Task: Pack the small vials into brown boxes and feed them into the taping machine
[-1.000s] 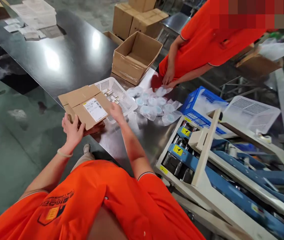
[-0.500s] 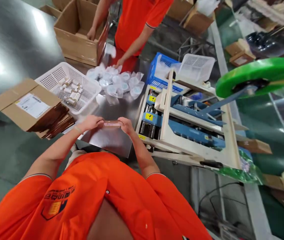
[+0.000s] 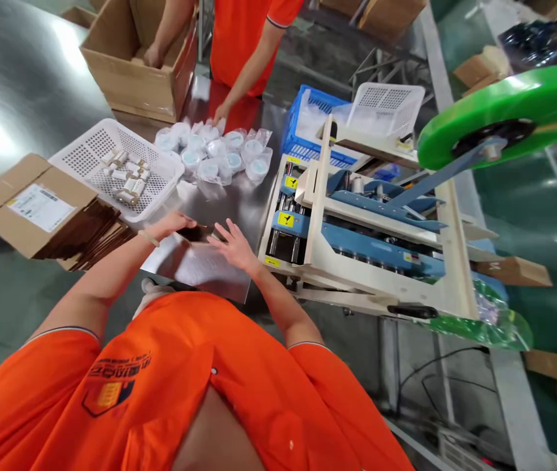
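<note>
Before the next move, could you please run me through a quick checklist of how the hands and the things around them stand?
1. Left hand on the small brown carton: ok, it touches the carton's left end.
2. Right hand gripping the carton: not ok, fingers are spread open beside it.
3. Carton folded into shape: cannot tell, it is mostly hidden by the hands.
4. White basket holding small tubes, next to the left hand: ok.
5. Stack of flat cartons lying left of the hands: ok.
6. Co-worker's hand apart from the carton: ok, it rests at the bagged cups.
</note>
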`<state>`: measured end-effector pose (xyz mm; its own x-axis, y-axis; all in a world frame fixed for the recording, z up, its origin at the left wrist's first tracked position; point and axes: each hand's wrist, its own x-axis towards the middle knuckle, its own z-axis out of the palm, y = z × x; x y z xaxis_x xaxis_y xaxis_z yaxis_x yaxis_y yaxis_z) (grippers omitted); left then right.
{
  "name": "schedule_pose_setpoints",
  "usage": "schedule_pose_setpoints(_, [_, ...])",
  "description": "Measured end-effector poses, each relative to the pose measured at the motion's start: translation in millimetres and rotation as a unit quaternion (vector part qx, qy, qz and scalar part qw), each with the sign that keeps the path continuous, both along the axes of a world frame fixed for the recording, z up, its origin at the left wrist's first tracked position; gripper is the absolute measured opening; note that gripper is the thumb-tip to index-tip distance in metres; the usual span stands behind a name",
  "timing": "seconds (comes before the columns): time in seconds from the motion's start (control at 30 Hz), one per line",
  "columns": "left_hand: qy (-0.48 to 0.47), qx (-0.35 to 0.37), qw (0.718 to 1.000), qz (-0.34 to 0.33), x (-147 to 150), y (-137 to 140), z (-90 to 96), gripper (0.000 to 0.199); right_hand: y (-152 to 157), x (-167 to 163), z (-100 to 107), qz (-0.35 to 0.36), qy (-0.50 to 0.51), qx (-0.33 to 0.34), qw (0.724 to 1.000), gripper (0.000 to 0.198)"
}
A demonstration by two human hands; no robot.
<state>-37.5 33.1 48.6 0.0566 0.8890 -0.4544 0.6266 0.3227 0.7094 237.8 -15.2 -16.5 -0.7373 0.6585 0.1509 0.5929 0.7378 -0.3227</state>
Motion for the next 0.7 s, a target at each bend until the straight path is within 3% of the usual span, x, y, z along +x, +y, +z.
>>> schedule_pose_setpoints(0.1, [0.065, 0.029, 0.994, -0.078, 34.7, 13.0, -2.7, 0.029, -10.4, -8.9, 1.4, 0.032, 0.027, -0.055, 0.998, 0.041])
schedule_pose_setpoints(0.2, [0.111, 0.087, 0.974, -0.175, 71.0, 27.6, -8.2, 0.03, 0.0, -19.1, 4.1, 0.015, 0.11, -0.16, 0.981, 0.035])
schedule_pose_setpoints(0.3, [0.071, 0.148, 0.954, -0.249, 86.9, 48.2, -14.4, 0.034, 24.3, -26.6, 1.4, -0.035, 0.218, -0.315, 0.923, 0.039])
schedule_pose_setpoints(0.4, [-0.002, 0.235, 0.947, -0.22, 76.8, 66.6, -18.3, 0.044, 38.2, -32.9, -8.2, -0.089, 0.292, -0.425, 0.852, 0.046])
schedule_pose_setpoints(0.47, [0.009, 0.291, 0.946, -0.14, 58.3, 66.1, -20.9, 0.048, 37.2, -35.9, -14.8, -0.124, 0.323, -0.435, 0.831, 0.046])
schedule_pose_setpoints(0.53, [0.052, 0.304, 0.947, -0.094, 35.6, 51.3, -25.5, 0.051, 32.8, -36.8, -19.2, -0.155, 0.347, -0.407, 0.831, 0.044])
schedule_pose_setpoints(0.57, [0.065, 0.294, 0.948, -0.102, 24.5, 39.9, -28.5, 0.054, 31.1, -36.6, -20.2, -0.172, 0.356, -0.385, 0.834, 0.043])
schedule_pose_setpoints(0.7, [0.057, 0.259, 0.935, -0.236, -4.1, 3.3, -37.3, 0.058, 34.6, -35.4, -18.1, -0.209, 0.362, -0.334, 0.845, 0.039])
